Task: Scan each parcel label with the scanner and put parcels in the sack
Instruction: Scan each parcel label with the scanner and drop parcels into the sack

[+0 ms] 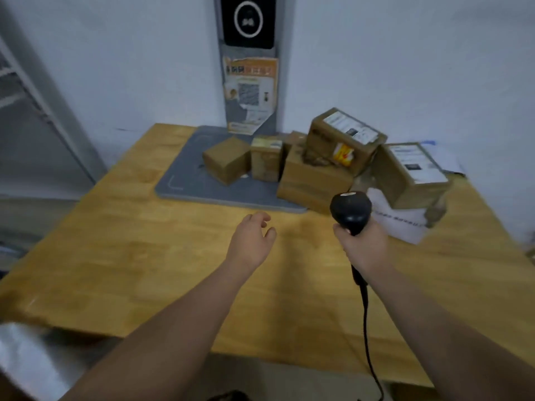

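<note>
Far left, a metal rack (17,82) stands against the wall. Bottom left corner shows a grey shiny thing (26,357), too blurred to identify. The wooden surface (130,256) fills the middle, with a grey mat (185,183) at its back.

- A plain small box (227,159) sits on the mat, turned at an angle.
- Behind it, a wall post carries a black panel (248,21) and a torn orange poster (250,91).
- The left hand (252,241) hovers above the surface, near the mat's front edge. Its fingers are relaxed and loosely spread, and it holds nothing.
- A narrow box (265,160) stands just beside the small box.
- A larger box (312,180) comes next, partly on the mat.
- A tilted labelled box (347,140) rests on top of it, white label up.
- In front, the right hand (362,244) grips the black scanner (351,209) by its handle, head up towards the parcels. The cable (367,328) trails down off the near edge.
- Far right, another labelled box (411,172) leans on a white parcel (399,224).
</note>
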A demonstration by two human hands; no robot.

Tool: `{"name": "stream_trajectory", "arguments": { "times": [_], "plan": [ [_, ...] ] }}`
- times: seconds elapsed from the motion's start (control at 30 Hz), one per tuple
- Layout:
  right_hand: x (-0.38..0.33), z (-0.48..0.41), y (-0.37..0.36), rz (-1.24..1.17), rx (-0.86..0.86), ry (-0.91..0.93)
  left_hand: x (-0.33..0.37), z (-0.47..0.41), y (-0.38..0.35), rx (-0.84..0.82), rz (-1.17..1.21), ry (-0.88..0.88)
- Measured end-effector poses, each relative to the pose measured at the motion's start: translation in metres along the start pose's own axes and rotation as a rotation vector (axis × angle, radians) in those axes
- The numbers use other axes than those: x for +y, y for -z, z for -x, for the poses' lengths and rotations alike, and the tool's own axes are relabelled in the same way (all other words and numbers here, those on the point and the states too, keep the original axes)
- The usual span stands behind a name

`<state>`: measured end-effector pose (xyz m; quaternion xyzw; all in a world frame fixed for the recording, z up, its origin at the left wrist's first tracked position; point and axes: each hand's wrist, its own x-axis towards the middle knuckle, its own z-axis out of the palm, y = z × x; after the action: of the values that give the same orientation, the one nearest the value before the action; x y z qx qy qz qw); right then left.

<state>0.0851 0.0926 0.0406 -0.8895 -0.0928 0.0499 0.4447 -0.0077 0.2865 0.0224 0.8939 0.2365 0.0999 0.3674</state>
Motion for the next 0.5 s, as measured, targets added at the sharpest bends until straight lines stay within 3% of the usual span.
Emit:
{"name": "stream_trajectory", "arguments": {
  "times": [0.17, 0.33, 0.5],
  "plan": [
    [-0.023, -0.065, 0.036, 0.033, 0.036, 0.113, 0.049, -0.073, -0.005, -0.071, -0.05, -0.056],
    [-0.059, -0.162, 0.056, 0.067, 0.113, 0.192, 0.096, -0.166, 0.003, -0.085, 0.046, -0.096],
    [-0.087, -0.24, 0.071, 0.323, 0.007, 0.136, 0.126, -0.24, -0.006, -0.118, 0.152, -0.013]
  ]
}}
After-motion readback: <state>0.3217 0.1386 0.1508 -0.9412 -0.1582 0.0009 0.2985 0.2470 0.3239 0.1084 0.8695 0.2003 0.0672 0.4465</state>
